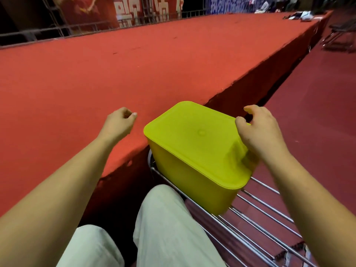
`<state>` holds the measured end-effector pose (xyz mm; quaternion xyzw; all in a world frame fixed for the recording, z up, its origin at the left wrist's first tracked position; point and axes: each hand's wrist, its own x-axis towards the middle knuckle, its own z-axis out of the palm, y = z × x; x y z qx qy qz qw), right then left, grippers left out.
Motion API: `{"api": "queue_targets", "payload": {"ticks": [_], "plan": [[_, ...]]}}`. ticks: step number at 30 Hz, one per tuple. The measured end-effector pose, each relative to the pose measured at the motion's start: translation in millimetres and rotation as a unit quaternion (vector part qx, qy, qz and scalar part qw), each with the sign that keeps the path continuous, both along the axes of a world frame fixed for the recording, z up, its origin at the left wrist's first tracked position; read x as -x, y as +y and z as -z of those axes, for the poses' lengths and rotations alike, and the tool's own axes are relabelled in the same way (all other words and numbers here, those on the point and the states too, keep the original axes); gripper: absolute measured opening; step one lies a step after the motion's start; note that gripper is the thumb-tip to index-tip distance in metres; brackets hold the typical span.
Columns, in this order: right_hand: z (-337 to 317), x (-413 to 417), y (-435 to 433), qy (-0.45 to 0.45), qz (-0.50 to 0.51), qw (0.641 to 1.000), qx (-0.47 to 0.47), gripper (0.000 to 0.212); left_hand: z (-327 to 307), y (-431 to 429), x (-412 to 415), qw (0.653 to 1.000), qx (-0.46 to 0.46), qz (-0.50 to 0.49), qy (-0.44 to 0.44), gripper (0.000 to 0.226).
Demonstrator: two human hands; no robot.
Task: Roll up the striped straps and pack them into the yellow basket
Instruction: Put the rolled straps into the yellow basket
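Sitting lidded on a wire rack (260, 214) beside a red platform (96, 83), the basket (183, 180) is judged light, rigid and slick, best gripped under its rim. The right hand (256, 130) is curled over its far corner, contact unclear; the left hand (119, 122) is loosely curled, empty.

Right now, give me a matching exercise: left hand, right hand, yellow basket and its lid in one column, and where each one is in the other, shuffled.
Things:
1. left hand
2. right hand
3. yellow basket
4. lid

Places:
A. on the metal rack
B. at the lid's far corner
C. closed on the basket
D. above the red platform

Pairs: 1-D, 2-B, 3-A, 4-C.
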<state>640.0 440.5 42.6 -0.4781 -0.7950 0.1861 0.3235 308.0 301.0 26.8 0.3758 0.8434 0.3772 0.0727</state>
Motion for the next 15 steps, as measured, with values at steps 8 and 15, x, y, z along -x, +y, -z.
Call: {"api": "queue_targets", "payload": {"ticks": [8,15], "plan": [[-41,229,2,-0.109,-0.181,0.977,0.029,0.031,-54,-72,117,0.997,0.021,-0.047,0.053,0.018],[-52,500,-4,-0.124,-0.281,0.949,0.065,0.029,-54,-139,317,0.987,-0.004,-0.158,-0.022,0.018]]}}
